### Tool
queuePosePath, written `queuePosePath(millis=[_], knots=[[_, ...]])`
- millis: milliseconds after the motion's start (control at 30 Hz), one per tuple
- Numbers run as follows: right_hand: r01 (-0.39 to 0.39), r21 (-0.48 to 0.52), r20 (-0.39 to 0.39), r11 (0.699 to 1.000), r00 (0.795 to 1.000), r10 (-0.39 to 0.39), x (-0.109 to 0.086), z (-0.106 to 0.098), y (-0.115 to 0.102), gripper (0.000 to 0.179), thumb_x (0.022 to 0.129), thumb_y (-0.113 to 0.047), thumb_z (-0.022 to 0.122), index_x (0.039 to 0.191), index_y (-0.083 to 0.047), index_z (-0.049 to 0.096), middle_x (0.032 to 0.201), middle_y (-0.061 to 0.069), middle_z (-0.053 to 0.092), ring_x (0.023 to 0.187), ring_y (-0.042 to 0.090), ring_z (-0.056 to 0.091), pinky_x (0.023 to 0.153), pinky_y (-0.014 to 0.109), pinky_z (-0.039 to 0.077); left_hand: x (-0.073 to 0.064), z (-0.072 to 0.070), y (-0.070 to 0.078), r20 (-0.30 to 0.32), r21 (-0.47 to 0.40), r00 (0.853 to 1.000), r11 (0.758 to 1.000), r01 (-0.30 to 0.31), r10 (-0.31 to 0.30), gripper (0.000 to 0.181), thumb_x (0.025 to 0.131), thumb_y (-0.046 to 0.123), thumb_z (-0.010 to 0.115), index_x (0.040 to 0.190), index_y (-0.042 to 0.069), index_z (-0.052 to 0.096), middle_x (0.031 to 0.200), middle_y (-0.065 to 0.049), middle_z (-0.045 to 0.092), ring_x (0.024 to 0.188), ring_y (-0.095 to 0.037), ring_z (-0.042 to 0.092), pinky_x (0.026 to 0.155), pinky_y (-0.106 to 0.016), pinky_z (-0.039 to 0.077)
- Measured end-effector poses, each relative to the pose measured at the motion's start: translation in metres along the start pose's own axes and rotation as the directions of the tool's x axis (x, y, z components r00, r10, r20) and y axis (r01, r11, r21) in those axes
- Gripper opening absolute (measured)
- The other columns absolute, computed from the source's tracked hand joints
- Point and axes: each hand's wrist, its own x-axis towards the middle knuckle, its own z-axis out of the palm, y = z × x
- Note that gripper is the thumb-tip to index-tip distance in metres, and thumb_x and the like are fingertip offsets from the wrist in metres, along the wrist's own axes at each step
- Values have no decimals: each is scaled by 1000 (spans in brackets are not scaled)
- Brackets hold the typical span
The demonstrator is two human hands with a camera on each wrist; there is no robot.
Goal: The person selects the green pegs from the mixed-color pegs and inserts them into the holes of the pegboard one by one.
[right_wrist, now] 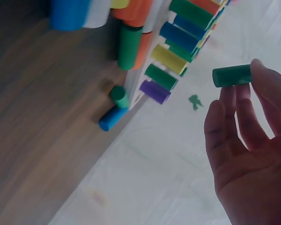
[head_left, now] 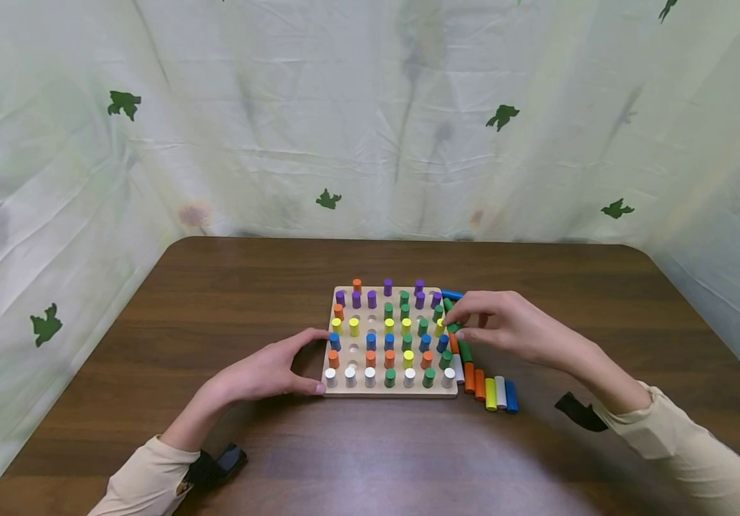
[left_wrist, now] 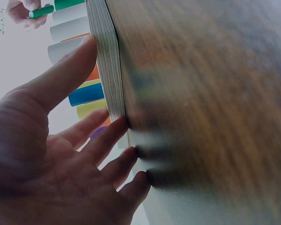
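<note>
Pinching a green peg (right_wrist: 232, 76) between thumb and fingertips, the right hand (head_left: 518, 322) is near the right edge of the wooden board (head_left: 379, 393). The left hand (head_left: 266, 369) touches the board's left edge with thumb and fingers, relaxed rather than clenched. Standing pegs (head_left: 370, 377) in mixed colours take up most of the board, so it looks largely filled; what remains, as far as shows, is several bare holes (head_left: 353, 348), mostly left of the middle, and loose pegs (head_left: 491, 394) on the table (head_left: 247, 287) along the right side

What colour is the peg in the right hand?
Green; the right wrist view shows the peg best, pinched in the right hand.
</note>
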Motion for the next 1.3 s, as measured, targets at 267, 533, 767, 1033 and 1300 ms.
queuePosePath(millis=[267, 533, 767, 1033, 1300], knots=[[51, 54, -10, 997, 999, -50, 15, 4, -10, 28, 91, -10, 72, 116, -24, 69, 105, -9, 68, 91, 8, 63, 83, 31, 54, 0, 0, 0, -4, 13, 1000, 1000, -11, 11, 82, 80, 41, 81, 148, 18, 40, 151, -15, 37, 135, -35, 37, 107, -61, 28], [68, 38, -10, 997, 998, -68, 30, 7, -19, 23, 91, -16, 73, 114, -21, 70, 105, -8, 68, 92, 8, 61, 81, 29, 54, 1, 0, 2, -5, 5, 1000, 1000, 2, -2, 82, 79, 40, 82, 147, 19, 41, 151, -15, 38, 134, -35, 37, 107, -62, 28], [45, 71, 48, 996, 998, -49, 44, 12, -21, 20, 91, -19, 73, 111, -20, 71, 102, -8, 69, 89, 9, 61, 78, 32, 53, 1, 0, 1, -7, 17, 1000, 1000, -6, 6, 82, 79, 41, 81, 147, 18, 41, 151, -15, 38, 134, -35, 37, 107, -61, 28], [32, 88, 75, 996, 996, -38, 59, 19, -20, 20, 92, -21, 72, 111, -15, 72, 100, -12, 68, 83, 11, 61, 75, 33, 54, 1, 0, 1, -6, 10, 1000, 1000, -4, 4, 82, 80, 40, 81, 147, 18, 41, 151, -15, 38, 135, -35, 37, 107, -62, 27], [51, 95, 101, 994, 993, -61, 74, 24, -23, 19, 90, -17, 74, 109, -17, 72, 101, -9, 69, 86, 11, 61, 77, 31, 54, 0, 1, -1, -8, 12, 1000, 1000, -12, 12, 82, 80, 41, 81, 147, 18, 41, 151, -15, 38, 133, -35, 38, 107, -62, 28]])
